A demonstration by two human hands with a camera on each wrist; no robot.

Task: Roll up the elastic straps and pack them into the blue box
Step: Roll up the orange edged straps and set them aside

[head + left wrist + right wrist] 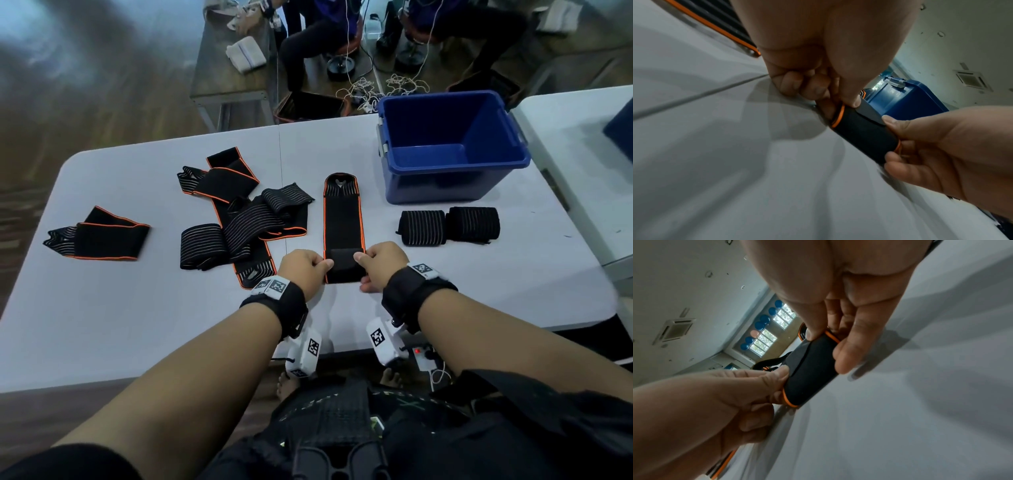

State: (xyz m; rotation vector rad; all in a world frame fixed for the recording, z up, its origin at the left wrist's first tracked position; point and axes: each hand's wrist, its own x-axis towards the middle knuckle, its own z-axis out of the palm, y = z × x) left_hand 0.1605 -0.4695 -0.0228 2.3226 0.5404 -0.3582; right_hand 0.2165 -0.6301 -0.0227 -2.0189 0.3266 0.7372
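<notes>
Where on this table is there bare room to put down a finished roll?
Bare table lies left of the left hand, and right of the two rolled straps below the blue box. The box looks empty too. The loose strap pile crowds the middle.

A pale grey folding table (137,325) fills the foreground, with a thin seam (281,178) running across its top. A second pale table (575,144) stands just beside it on the right. Beyond them lies a brown wood-grain floor (85,113). Farther back stands a dark wooden table (219,65) on grey metal legs, with folded white cloths (246,54) on top. Seated people in dark clothes (318,37) sit near it on stools, and a tangle of white cables (380,87) lies on the floor. The wrist views show a white ceiling (684,280) with a square air-conditioning vent (674,330), and daylit windows (766,339) with round blue ornaments (764,319) beside them. The light is dim and bluish.
</notes>
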